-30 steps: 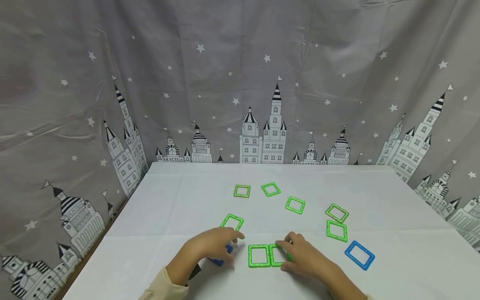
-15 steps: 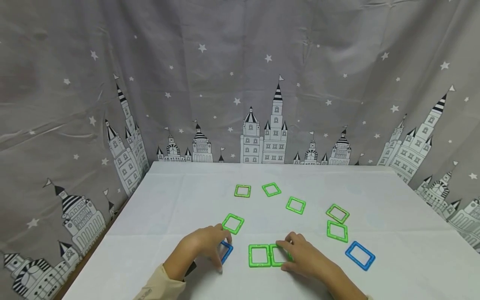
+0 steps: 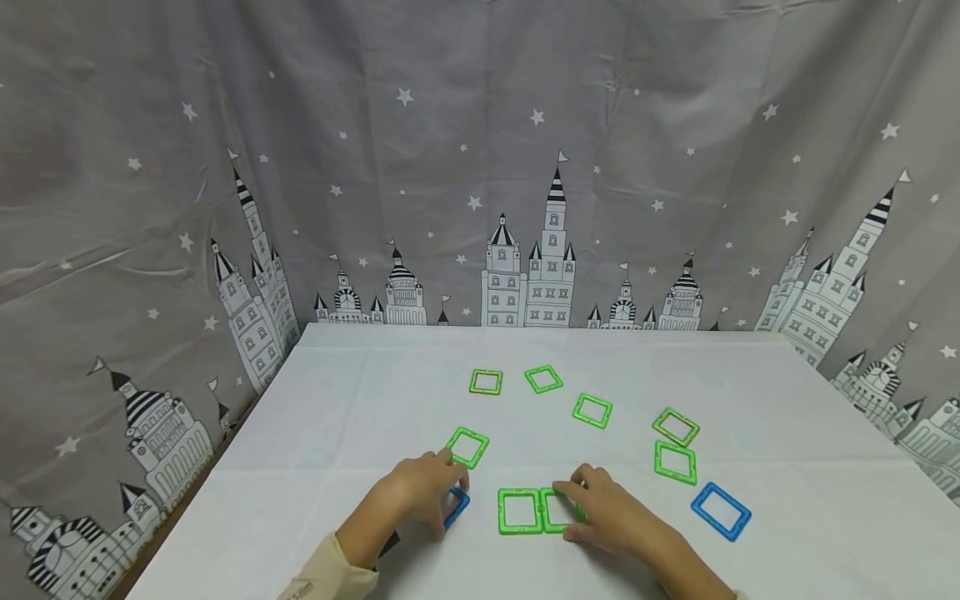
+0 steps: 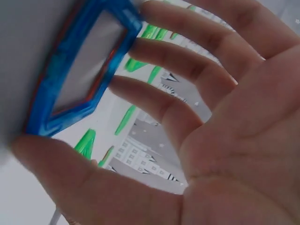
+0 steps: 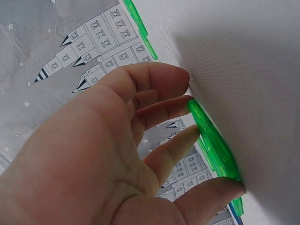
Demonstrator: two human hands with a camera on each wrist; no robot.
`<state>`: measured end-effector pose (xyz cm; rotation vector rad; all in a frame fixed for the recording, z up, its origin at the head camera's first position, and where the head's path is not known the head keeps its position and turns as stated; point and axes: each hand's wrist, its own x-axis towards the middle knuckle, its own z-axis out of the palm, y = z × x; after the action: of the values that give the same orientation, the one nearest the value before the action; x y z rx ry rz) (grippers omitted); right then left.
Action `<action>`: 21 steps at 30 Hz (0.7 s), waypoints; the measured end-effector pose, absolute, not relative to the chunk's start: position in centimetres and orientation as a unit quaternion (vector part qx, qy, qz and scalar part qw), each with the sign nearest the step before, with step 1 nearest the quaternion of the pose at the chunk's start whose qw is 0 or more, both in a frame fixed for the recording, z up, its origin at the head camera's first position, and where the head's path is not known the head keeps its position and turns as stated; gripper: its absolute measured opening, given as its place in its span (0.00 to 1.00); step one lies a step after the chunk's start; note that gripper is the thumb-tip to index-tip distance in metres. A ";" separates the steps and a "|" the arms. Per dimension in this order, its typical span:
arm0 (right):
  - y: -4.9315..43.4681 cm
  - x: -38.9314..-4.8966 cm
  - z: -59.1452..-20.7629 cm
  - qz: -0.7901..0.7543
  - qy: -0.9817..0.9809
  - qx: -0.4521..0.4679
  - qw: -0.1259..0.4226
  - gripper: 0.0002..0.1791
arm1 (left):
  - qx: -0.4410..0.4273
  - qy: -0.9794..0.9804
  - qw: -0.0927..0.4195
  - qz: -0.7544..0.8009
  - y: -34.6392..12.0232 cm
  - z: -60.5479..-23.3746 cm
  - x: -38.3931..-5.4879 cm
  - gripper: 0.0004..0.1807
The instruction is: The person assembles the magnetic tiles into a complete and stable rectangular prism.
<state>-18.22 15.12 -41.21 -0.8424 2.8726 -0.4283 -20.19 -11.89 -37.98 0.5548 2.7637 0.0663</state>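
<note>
Currently, the left hand [image 3: 427, 490] holds a blue frame [image 4: 64, 65] between thumb and fingertips. To its right, the right hand [image 3: 606, 512] grips a green frame [image 3: 545, 511], flat on the white bench [image 3: 360, 417], edge to edge with a second green square [image 3: 503, 512].

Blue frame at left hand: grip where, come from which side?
Grip the rim of the blue frame, thumb at a corner, fingertips along an edge, as the left hand does. It's slim with an open middle, so the rim is the graspable part. Probably best from the left: a green frame lies just beyond and a green pair to its right.
</note>
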 end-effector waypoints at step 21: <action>15.2 -18.1 -41.3 -0.141 0.949 -0.278 0.056 0.32 | 0.181 0.979 0.094 -0.020 -11.3 -38.4 -20.1 0.26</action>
<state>-18.10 15.22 -41.28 -0.8436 2.8782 -0.4281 -20.07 -11.34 -38.40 0.5379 2.9033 -0.0590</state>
